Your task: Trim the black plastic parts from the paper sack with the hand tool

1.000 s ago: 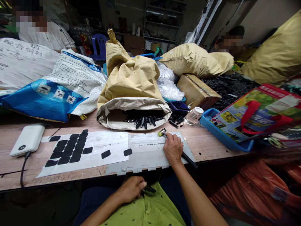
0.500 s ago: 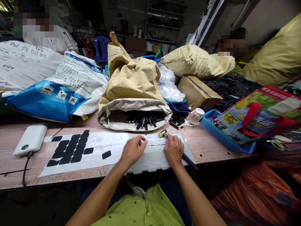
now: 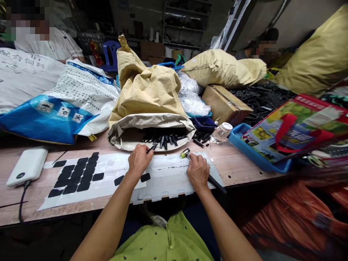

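My left hand (image 3: 139,158) is at the lower edge of the open sack, its fingers pinched on a small black pointed part (image 3: 152,147). Inside the mouth of the sack (image 3: 152,116) lie several similar dark parts (image 3: 165,140). My right hand (image 3: 198,171) is wrapped around a small hammer (image 3: 217,184) with a black handle and a shiny, yellow-green head, resting over the grey board (image 3: 168,188). To the left, rows of rounded black pads (image 3: 77,174) cover a white sheet (image 3: 108,163), and a loose black pad (image 3: 145,177) lies near the board.
A white power bank (image 3: 28,165) with a cable sits at the left. Beyond the board stand a clear jar (image 3: 223,131), a dark blue tray (image 3: 203,124) and a cardboard box (image 3: 225,103). A blue basket (image 3: 241,136) is at the right. Two other people are across the table.
My left hand has moved left and forward to the sack's edge and now holds a black part. A loose pad shows beside the board. My right hand keeps the hammer in about the same place.
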Available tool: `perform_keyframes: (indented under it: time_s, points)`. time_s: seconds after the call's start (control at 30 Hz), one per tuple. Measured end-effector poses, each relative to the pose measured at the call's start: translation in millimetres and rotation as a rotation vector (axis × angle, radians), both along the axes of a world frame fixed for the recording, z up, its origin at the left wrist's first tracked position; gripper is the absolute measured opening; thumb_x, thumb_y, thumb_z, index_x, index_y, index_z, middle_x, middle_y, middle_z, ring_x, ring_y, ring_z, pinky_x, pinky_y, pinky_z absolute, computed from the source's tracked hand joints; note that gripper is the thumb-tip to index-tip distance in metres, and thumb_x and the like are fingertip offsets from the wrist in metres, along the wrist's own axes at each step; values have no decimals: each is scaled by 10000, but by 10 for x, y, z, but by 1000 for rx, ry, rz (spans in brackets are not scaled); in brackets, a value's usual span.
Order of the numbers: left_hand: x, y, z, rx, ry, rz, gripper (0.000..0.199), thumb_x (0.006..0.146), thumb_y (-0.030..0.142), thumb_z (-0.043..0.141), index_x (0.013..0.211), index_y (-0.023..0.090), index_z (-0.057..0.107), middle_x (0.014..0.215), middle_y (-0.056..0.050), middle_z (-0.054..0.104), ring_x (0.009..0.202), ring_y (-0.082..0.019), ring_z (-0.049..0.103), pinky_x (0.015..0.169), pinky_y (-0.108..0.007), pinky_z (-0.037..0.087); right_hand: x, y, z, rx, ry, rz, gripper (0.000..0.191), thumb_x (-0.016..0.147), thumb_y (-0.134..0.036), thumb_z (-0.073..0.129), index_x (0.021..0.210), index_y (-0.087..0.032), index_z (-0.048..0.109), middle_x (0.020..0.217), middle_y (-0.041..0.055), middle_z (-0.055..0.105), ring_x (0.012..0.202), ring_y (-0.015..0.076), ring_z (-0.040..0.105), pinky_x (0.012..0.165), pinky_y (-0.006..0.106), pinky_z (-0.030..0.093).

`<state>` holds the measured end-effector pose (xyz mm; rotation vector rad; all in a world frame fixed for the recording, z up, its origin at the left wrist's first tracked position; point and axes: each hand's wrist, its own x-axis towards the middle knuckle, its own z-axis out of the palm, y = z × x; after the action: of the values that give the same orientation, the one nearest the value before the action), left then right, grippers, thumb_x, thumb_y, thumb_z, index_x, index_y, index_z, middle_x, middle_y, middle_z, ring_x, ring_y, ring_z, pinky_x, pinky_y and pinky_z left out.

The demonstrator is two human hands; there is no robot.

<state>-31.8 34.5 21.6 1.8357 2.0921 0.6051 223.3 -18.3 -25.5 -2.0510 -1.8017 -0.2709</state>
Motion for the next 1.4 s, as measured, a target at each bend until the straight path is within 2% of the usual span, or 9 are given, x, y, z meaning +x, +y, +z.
perform_keyframes:
  time_s: [0.17, 0.37, 0.57, 0.77, 0.9, 1.03, 1.17, 1.3, 1.4]
  points:
    - [-73, -235, -137, -17, -221, -223, 125, 859, 296, 680, 959, 220, 687, 970, -31, 659, 873, -199, 606, 734, -294, 433, -3, 1, -4, -11, -1, -7, 298, 969, -190, 526, 1235, -238, 652, 1020, 79, 605, 946, 238, 484, 762, 340, 292]
    - [-20, -238, -365, 54, -233, -381, 113, 800, 267, 747, 886, 226, 686, 869, -9, 650, 868, -207, 554, 771, -315, 403, -3, -3, 3, -2, -16, -10, 291, 973, -196, 528, 1230, -243, 658, 1016, 73, 616, 947, 238, 489, 762, 343, 291]
    - [-31, -215, -472, 112, -220, -362, 170, 800, 375, 790, 876, 242, 714, 861, -7, 661, 869, -211, 549, 785, -327, 393, 0, 5, 15, -18, 0, -10, 291, 977, -195, 531, 1232, -232, 666, 1023, 77, 625, 948, 229, 500, 768, 329, 308]
    - [-32, -217, -443, 76, -261, -341, 167, 765, 297, 818, 894, 247, 725, 877, 0, 664, 894, -209, 562, 810, -324, 404, 38, 12, 138, -18, 165, 27, 305, 952, -176, 524, 1205, -220, 690, 1030, 80, 661, 958, 227, 545, 818, 328, 383]
    - [-23, -219, -412, 62, -283, -320, 174, 747, 273, 831, 884, 248, 728, 869, 6, 660, 895, -204, 559, 800, -317, 403, -138, -33, 294, 70, 443, 161, 325, 965, -226, 477, 1219, -208, 679, 1104, 92, 693, 1029, 232, 604, 898, 342, 455]
    - [-15, -219, -412, 64, -293, -314, 190, 738, 276, 844, 884, 247, 727, 855, 13, 659, 887, -199, 559, 793, -312, 402, -466, -109, 385, -1, 660, 328, 324, 967, -253, 476, 1215, -207, 680, 1143, 84, 715, 1027, 213, 653, 927, 339, 500]
    - [-10, -220, -415, 66, -297, -312, 211, 727, 276, 857, 888, 247, 723, 890, 20, 681, 905, -200, 564, 809, -315, 401, -691, -193, 358, -55, 614, 412, 340, 974, -222, 459, 1234, -213, 678, 1108, 77, 715, 1039, 207, 657, 942, 333, 500]
    - [-5, -221, -417, 65, -288, -301, 207, 723, 275, 856, 886, 257, 731, 885, 20, 682, 919, -207, 565, 811, -321, 398, -734, -246, 322, -104, 482, 417, 352, 975, -198, 457, 1245, -228, 680, 1036, 69, 703, 1006, 205, 651, 912, 315, 496]
    - [-3, -217, -433, 71, -298, -294, 196, 722, 266, 854, 876, 261, 732, 888, 22, 689, 919, -206, 570, 816, -324, 398, -743, -251, 376, -94, 451, 407, 346, 984, -200, 460, 1247, -237, 682, 1015, 60, 697, 981, 196, 649, 893, 297, 494]
